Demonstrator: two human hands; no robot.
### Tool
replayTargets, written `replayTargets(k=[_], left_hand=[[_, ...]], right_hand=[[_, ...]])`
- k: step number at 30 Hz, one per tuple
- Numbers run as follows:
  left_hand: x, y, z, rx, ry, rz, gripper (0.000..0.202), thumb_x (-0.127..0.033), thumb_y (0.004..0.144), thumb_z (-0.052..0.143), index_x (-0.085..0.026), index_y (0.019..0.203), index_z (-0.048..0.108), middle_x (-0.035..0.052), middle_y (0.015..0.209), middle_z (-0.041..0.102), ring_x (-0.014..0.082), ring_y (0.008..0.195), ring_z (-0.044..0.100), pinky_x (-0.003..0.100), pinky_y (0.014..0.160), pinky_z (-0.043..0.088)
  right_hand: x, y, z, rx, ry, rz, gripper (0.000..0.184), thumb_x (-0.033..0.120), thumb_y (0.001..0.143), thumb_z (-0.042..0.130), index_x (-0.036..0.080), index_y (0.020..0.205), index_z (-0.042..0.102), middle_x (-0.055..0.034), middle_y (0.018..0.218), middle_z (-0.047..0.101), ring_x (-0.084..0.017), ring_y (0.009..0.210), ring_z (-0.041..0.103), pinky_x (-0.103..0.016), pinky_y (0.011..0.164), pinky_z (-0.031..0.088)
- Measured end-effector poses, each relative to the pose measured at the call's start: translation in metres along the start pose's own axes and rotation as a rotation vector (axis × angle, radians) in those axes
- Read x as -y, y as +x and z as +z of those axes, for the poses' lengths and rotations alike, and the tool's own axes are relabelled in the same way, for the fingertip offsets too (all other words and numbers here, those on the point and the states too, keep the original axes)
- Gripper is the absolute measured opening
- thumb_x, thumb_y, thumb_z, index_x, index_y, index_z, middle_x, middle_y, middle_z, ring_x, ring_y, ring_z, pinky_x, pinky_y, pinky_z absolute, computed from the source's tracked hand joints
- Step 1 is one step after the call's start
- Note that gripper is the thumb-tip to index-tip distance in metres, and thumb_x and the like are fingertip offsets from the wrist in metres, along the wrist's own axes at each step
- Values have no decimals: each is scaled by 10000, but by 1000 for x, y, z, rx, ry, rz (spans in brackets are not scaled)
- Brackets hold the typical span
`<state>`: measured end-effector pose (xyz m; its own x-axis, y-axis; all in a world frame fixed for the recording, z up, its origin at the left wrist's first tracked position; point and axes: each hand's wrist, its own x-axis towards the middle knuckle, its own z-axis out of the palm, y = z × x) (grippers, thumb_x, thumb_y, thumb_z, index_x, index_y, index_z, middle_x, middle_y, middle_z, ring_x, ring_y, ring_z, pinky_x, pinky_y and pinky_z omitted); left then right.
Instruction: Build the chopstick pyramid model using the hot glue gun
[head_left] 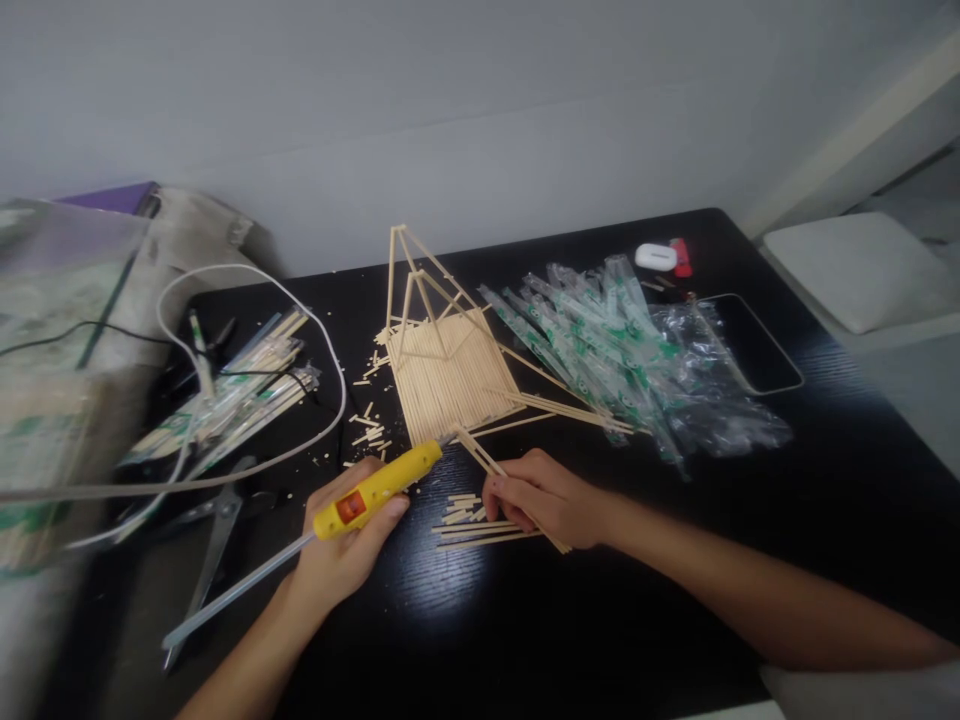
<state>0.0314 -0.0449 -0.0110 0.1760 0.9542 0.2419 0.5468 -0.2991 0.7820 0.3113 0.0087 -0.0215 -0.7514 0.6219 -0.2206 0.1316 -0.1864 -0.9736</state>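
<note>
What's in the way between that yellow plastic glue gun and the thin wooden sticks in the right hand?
Nothing visible. The yellow glue gun, in the left hand, has its tip close to the ends of the thin wooden sticks that the right hand holds.

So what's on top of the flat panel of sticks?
An open stick frame rises from the far part of the panel, and ends of several long sticks overlap its right side. Whatever lies underneath is covered.

homelike room — black table (637, 630), cushion (851, 265)
</note>
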Motion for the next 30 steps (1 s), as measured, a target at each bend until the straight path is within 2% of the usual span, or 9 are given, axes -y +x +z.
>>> replayTargets(k=[9,17,21,25,28,30], left_hand=[[-1,1,1,-27,32,41,254,-344,1028,627,-208,812,622,-11,694,604,132,564,579,274,519,454],[-8,1,5,21,61,132,158,-287,1022,634,-207,886,627,-26,749,608,112,603,581,239,553,465],[-9,1,5,33,57,110,119,-249,1010,637,-229,893,631,-30,754,612,126,613,589,252,560,480],[-4,-2,2,21,73,105,76,-259,1034,606,-244,993,669,-1,865,681,157,737,672,275,663,545],[2,-3,1,-22,79,100,114,-306,1043,616,-247,1081,706,29,961,726,190,852,719,309,763,586],[4,-4,2,-47,94,104,150,-353,1035,643,-243,1099,723,40,989,738,194,864,727,315,776,599]], right_hand=[[0,0,1,1,0,20,411,363,1085,450,153,816,679,51,534,510,-92,481,464,-202,511,377],[0,1,0,4,-9,14,421,379,1078,435,150,815,671,51,519,508,-91,466,460,-197,498,370],[0,1,-1,0,-18,9,432,399,1072,435,151,813,677,44,520,518,-98,475,477,-206,514,382],[2,2,-1,12,-11,21,459,431,1067,420,151,806,674,42,510,511,-102,472,467,-221,533,391],[3,2,-1,34,0,22,485,454,1064,409,148,801,677,37,506,515,-104,474,474,-229,553,406],[4,2,-1,40,11,26,505,472,1066,408,145,795,682,39,493,511,-104,466,471,-230,552,406]])
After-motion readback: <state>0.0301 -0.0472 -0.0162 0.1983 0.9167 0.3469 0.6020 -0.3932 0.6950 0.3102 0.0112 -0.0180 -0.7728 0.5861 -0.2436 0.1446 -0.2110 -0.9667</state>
